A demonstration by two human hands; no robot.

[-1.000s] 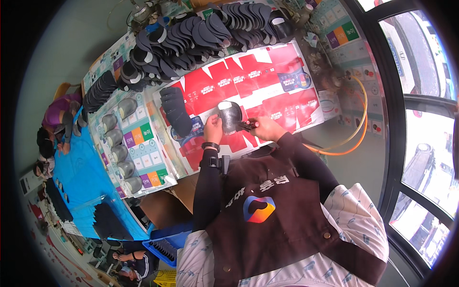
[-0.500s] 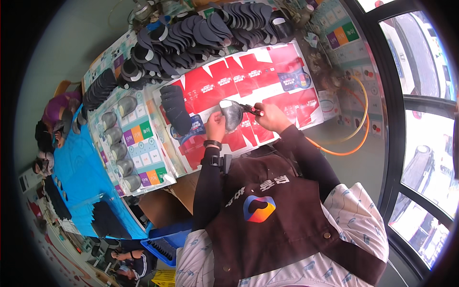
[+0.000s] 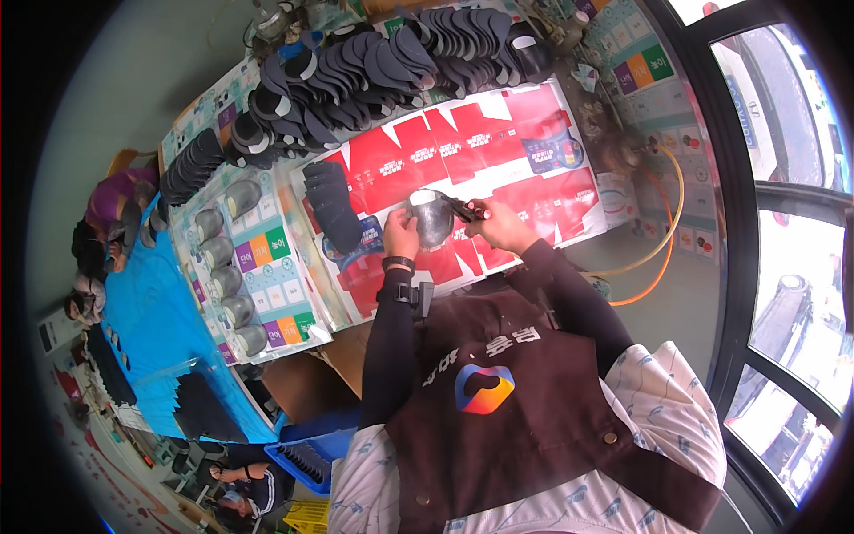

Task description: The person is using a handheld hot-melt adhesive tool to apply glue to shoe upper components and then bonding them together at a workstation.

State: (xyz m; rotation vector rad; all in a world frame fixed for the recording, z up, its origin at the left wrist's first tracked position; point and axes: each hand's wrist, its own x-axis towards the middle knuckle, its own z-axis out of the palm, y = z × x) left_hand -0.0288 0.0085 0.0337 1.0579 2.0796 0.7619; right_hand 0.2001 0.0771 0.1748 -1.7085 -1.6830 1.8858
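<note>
Over the red and white printed sheets (image 3: 400,147) I hold a grey, rounded, cup-like piece (image 3: 433,227) with a pale patch at its far edge. The fingers of my left hand (image 3: 400,235) are closed on its left side. My right hand (image 3: 503,228) is wrapped round a slim dark hand tool (image 3: 464,210) with red on its handle; its kind is not clear. The tool's tip meets the upper right edge of the cup-like piece. Left of my left hand lies a fanned stack of flat dark pieces (image 3: 331,206).
Piles of dark curved pieces (image 3: 356,76) line the table's far side. Several grey cup-like pieces (image 3: 228,281) stand in a row at left. An orange hose (image 3: 665,267) loops at right. A blue-covered table (image 3: 147,311), a blue crate (image 3: 311,458) and co-workers (image 3: 124,200) are further left.
The tool and my right hand have shifted slightly left and down along the cup-like piece's edge. My left hand keeps its hold. The whole view has shifted slightly.
</note>
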